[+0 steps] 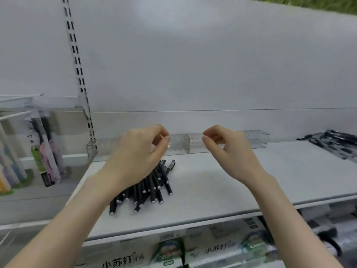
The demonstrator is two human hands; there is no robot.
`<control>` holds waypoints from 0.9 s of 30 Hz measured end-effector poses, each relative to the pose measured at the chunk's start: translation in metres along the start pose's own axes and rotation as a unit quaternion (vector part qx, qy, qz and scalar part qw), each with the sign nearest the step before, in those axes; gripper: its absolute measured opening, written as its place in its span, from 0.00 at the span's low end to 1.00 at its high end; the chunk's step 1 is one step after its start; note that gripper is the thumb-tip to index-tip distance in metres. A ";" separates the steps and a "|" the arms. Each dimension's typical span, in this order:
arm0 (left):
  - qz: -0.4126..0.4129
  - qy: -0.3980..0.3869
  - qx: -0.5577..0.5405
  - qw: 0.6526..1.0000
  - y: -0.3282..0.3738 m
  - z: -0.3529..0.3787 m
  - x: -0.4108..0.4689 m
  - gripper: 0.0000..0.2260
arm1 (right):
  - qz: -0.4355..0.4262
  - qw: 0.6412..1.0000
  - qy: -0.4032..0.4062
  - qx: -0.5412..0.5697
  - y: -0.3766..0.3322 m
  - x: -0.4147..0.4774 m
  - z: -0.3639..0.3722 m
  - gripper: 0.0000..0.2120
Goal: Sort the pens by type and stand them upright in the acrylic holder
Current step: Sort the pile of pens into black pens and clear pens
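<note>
A heap of several black pens (152, 187) with silver tips lies on the white shelf (222, 182), partly under my left hand. A second heap of dark pens (334, 143) lies at the shelf's far right. A long clear acrylic holder (179, 145) with rows of holes stands along the back of the shelf. My left hand (139, 151) hovers above the near heap, fingers curled, holding nothing. My right hand (229, 147) is raised in front of the holder, fingers loosely curled and apart, also holding nothing.
Packaged toothbrushes (44, 151) hang on pegs at the left, beside a slotted upright rail (85, 89). Toothpaste boxes (173, 252) fill the lower shelf beneath the front edge. The white back wall rises behind the holder.
</note>
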State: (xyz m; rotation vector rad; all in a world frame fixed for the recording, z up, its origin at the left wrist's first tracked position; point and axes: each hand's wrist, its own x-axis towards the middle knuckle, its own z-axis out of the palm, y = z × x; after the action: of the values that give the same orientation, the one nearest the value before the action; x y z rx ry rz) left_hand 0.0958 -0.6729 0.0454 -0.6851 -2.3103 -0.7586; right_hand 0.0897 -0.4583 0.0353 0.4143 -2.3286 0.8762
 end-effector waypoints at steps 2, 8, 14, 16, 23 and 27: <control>0.001 -0.004 -0.002 1.000 0.031 0.026 -0.006 0.12 | 0.004 1.000 -0.007 -0.013 0.022 -0.022 -0.027 0.07; -0.034 -0.021 -0.054 0.998 0.143 0.142 -0.025 0.07 | 0.024 0.997 -0.051 -0.044 0.120 -0.098 -0.120 0.08; -0.020 -0.095 -0.078 0.992 0.242 0.240 0.010 0.14 | 0.081 0.993 -0.051 -0.073 0.217 -0.126 -0.218 0.09; -0.006 -0.099 -0.086 0.991 0.267 0.268 0.034 0.11 | 0.090 0.993 -0.029 -0.069 0.247 -0.123 -0.245 0.09; 0.006 -0.130 -0.080 0.988 0.316 0.364 0.114 0.13 | 0.097 0.989 -0.004 -0.109 0.349 -0.089 -0.303 0.07; -0.005 -0.183 -0.057 0.981 0.329 0.415 0.159 0.15 | 0.095 0.986 -0.033 -0.134 0.405 -0.052 -0.326 0.08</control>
State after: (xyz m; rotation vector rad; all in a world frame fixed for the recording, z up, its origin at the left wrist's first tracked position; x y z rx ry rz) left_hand 0.0349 -0.1260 -0.0055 -0.9313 -2.6158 -0.8326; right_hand 0.0780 0.0630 -0.0009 0.1096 -2.5349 0.6273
